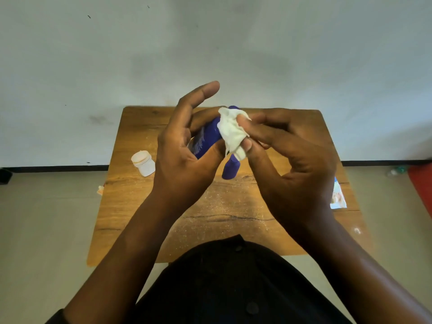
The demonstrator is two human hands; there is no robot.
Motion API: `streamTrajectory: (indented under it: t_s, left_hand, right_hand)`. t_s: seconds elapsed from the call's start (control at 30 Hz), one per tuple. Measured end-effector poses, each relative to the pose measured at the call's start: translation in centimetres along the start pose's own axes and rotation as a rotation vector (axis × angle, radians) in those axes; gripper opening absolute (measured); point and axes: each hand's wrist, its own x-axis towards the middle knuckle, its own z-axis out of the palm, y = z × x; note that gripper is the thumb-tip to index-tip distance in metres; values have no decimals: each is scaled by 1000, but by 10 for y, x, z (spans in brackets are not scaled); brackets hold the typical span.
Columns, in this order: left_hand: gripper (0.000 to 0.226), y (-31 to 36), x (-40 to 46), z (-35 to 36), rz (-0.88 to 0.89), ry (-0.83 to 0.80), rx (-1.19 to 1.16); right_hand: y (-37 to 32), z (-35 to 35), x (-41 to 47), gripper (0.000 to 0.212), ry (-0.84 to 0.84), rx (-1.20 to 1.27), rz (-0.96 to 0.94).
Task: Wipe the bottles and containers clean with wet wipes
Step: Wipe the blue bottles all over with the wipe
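Held above tabletop (163, 230): left hand (184, 146) clasping blue bottle (205, 139) mid-body; right hand (287, 155) pinching wet wipe (232, 132) against it. Likely light, rigid, slick when damp; best gripped round body.

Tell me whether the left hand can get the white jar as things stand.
Probably not yet: the left hand grips the blue bottle. The white jar lies on the table just left of it, nothing between, so it looks reachable once the bottle is put down.

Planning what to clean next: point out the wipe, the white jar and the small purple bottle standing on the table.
wipe (232, 132), head view, crumpled middle
white jar (145, 165), head view, side wall
small purple bottle (230, 170), head view, body
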Motion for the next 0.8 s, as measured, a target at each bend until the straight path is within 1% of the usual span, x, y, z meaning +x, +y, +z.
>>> streamTrajectory:
  t_s: [0.1, 0.17, 0.23, 0.27, 0.3, 0.33, 0.4, 0.47, 0.5, 0.57, 0.63, 0.7, 0.8]
  left_hand:
    - [56, -3, -2, 1, -26, -94, 33]
    - [53, -4, -3, 2, -29, -110, 85]
    - [51, -4, -2, 2, -35, -96, 76]
    - [49, -3, -2, 1, -56, -79, 28]
    - [47, -3, -1, -1, -97, -52, -62]
    - [47, -2, 0, -4, -159, -17, -190]
    - [50, 0, 4, -11, -303, 33, -468]
    - [52, 0, 7, -15, -414, 27, -657]
    - [49, 2, 6, -15, -456, 10, -724]
    - [45, 3, 3, -11, -544, -23, -858]
    - [46, 4, 0, -4, -625, -33, -973]
    - [46, 4, -1, 1, -668, -40, -1073]
    - [36, 0, -3, 2, -694, -33, -1172]
  right_hand:
    - [4, -4, 6, 25, -4, 58, 52]
    - [8, -7, 11, 25, -12, 72, 67]
    - [13, -11, 13, 21, -37, 19, -9]
    - [16, -15, 12, 19, -62, -5, -61]
    - [19, -17, 9, 17, -98, -13, -94]
    - [22, -20, 5, 16, -136, -7, -86]
    - [25, -21, -1, 18, -167, 33, 39]
    - [25, -19, -3, 19, -122, 96, 162]
    - [24, -18, -1, 19, -87, 133, 182]
    - [18, -14, 8, 18, -40, 209, 164]
    - [11, -8, 18, 17, -23, 237, 112]
    - [7, 3, 25, 19, -22, 161, 39]
    - [7, 23, 24, 20, -55, 72, -68]
